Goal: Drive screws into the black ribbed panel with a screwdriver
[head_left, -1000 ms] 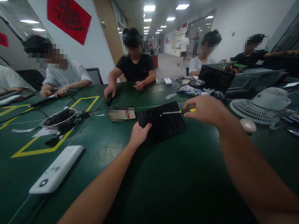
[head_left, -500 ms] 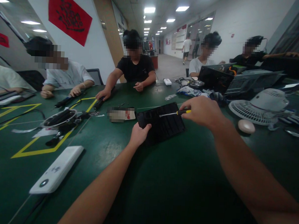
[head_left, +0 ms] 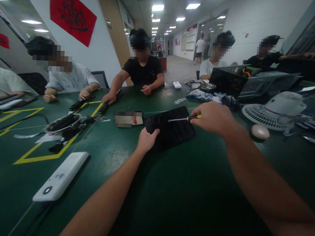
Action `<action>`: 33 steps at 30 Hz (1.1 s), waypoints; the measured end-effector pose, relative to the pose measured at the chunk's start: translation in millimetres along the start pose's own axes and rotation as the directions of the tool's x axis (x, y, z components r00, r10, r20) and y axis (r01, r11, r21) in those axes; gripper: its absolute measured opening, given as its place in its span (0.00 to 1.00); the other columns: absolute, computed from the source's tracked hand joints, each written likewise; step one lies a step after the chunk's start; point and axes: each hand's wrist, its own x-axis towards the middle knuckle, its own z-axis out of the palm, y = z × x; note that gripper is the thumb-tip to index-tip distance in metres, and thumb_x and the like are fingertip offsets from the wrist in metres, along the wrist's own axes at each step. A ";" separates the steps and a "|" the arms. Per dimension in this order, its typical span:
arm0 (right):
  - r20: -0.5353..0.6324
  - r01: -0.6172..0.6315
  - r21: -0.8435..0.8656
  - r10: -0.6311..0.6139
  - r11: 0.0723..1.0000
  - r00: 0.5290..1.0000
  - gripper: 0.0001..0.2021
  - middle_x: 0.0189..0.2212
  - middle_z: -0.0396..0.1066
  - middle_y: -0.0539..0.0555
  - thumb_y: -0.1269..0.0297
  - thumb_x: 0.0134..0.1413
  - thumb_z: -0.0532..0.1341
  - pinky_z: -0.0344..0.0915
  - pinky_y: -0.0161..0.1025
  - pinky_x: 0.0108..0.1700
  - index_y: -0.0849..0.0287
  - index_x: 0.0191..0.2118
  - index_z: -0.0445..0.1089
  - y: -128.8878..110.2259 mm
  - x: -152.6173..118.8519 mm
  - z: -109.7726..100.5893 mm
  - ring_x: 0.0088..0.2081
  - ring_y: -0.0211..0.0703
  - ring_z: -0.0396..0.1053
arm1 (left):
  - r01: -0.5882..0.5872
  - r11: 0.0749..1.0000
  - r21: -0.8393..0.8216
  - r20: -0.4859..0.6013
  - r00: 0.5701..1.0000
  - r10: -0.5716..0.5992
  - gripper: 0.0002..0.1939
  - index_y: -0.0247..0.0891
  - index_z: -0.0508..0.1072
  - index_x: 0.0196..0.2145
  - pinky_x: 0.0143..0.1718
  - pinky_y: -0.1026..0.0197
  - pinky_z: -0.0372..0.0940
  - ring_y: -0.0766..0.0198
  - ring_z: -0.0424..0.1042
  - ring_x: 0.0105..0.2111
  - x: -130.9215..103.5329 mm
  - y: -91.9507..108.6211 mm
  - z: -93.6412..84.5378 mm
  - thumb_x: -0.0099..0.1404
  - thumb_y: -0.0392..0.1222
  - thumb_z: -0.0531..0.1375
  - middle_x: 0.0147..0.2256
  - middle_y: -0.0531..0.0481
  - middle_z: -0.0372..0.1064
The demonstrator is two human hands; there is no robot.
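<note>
A flat black panel (head_left: 172, 136) with raised ribs lies tilted in the middle of the green table. My left hand (head_left: 147, 139) grips its left edge, thumb on top and fingers underneath. Over the panel's right side, my right hand (head_left: 212, 117) is closed on a screwdriver (head_left: 193, 117) with a yellow and black handle. The metal shaft points left, its tip at the panel's surface near the centre. Just left of the panel is a small beige box (head_left: 126, 120), partly blurred.
A white power bank (head_left: 61, 176) lies at the near left, with a cable. Tools and a round tray (head_left: 63, 123) sit beside yellow tape. A white fan (head_left: 275, 109) and a pale mouse (head_left: 260, 132) are at right. Several people sit around the table.
Both of my hands, the panel and the screwdriver look almost unchanged. At the left, a person's hand has shifted slightly with a dark tool. The walking person in the background has moved farther off.
</note>
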 end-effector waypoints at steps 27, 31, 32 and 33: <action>-0.073 0.012 0.074 -0.007 0.997 0.997 0.12 0.44 0.86 0.54 0.57 0.58 0.70 0.73 0.51 0.47 0.44 0.46 0.89 10.7 4.3 0.9 0.49 0.60 0.80 | -0.006 1.000 0.000 0.005 1.000 0.006 0.15 0.37 0.81 0.39 0.48 0.49 0.74 0.46 0.82 0.42 -0.1 -0.6 -0.5 0.59 0.50 0.70 0.40 0.42 0.84; -0.073 0.013 0.071 -0.008 0.997 0.997 0.13 0.45 0.86 0.54 0.60 0.58 0.71 0.73 0.51 0.48 0.43 0.48 0.88 8.1 4.9 1.1 0.51 0.60 0.80 | -0.018 1.000 0.009 0.009 1.000 0.018 0.16 0.37 0.80 0.39 0.47 0.49 0.73 0.46 0.82 0.42 0.6 -2.1 -0.1 0.59 0.51 0.69 0.40 0.42 0.84; -0.067 0.012 0.065 -0.007 0.998 0.998 0.13 0.45 0.86 0.54 0.60 0.58 0.71 0.73 0.51 0.48 0.43 0.48 0.88 7.5 4.9 0.7 0.51 0.60 0.80 | -0.015 1.000 0.011 0.008 1.000 0.015 0.15 0.37 0.80 0.39 0.47 0.49 0.73 0.46 0.81 0.42 0.9 -2.4 0.2 0.59 0.51 0.69 0.39 0.42 0.84; -0.061 0.010 0.058 -0.006 0.998 0.998 0.13 0.46 0.86 0.54 0.60 0.58 0.71 0.74 0.51 0.48 0.43 0.48 0.88 6.9 4.8 0.3 0.51 0.60 0.80 | -0.010 1.000 0.013 0.005 1.000 0.010 0.15 0.37 0.80 0.39 0.47 0.49 0.73 0.46 0.81 0.42 1.3 -2.6 0.5 0.59 0.50 0.69 0.39 0.42 0.84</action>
